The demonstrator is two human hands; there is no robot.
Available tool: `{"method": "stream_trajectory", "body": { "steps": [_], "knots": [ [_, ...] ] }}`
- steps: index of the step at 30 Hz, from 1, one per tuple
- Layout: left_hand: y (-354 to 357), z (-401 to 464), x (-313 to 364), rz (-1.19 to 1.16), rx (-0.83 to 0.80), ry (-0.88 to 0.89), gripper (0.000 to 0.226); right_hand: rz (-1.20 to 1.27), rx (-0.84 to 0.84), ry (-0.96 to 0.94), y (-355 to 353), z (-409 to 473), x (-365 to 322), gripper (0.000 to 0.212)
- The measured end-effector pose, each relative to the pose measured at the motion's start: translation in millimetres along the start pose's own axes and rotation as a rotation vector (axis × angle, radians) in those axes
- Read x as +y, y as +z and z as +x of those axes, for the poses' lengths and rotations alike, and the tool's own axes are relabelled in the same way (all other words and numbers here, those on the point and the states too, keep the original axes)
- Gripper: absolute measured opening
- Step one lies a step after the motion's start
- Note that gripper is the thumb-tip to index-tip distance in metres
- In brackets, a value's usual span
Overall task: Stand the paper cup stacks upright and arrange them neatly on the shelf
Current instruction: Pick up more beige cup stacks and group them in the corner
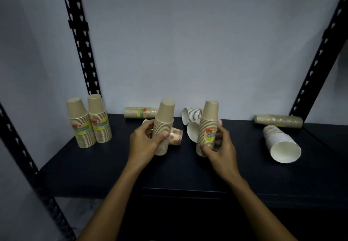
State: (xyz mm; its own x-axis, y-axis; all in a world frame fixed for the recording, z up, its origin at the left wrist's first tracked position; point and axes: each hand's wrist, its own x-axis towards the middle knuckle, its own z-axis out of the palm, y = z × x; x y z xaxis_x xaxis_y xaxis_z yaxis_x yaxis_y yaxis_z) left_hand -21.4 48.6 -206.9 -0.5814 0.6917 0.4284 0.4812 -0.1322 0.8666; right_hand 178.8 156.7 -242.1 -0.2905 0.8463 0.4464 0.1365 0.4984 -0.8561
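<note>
Left hand (pixel 146 142) grips tall brown paper cup stack (pixel 162 127), right hand (pixel 219 146) grips labelled brown stack (pixel 207 129); both upright on black shelf (pixel 94 174). Next: slide beside standing pair (pixel 88 122).

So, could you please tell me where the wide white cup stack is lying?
The wide white cup stack lies on its side at the shelf's right end, mouth toward the camera, just in front of a fallen brown stack.
</note>
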Motion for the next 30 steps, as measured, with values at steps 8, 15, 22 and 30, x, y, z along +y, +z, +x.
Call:
{"method": "stream_trajectory", "body": {
  "steps": [8, 15, 22, 30],
  "knots": [
    [14.8, 17.3, -26.9, -0.07, -0.058, -0.12, 0.059, -0.006, -0.195, 0.08, -6.1, 23.8, 1.3, 0.061],
    [31.5, 35.1, -32.8, -0.07, -0.12, -0.117, 0.063, -0.012, -0.232, 0.106, 1.1, 49.5, 6.8, 0.059],
    [42.3, 35.1, -41.2, -0.012, -0.084, -0.138, 0.064, -0.026, -0.218, 0.111, 16.6, 47.7, 14.8, 0.049],
    [36.6, 25.9, -44.5, 0.06, -0.293, -0.106, 0.068, -0.083, -0.217, 0.086, 16.7, 43.1, 16.8, 0.055]
  ]
}}
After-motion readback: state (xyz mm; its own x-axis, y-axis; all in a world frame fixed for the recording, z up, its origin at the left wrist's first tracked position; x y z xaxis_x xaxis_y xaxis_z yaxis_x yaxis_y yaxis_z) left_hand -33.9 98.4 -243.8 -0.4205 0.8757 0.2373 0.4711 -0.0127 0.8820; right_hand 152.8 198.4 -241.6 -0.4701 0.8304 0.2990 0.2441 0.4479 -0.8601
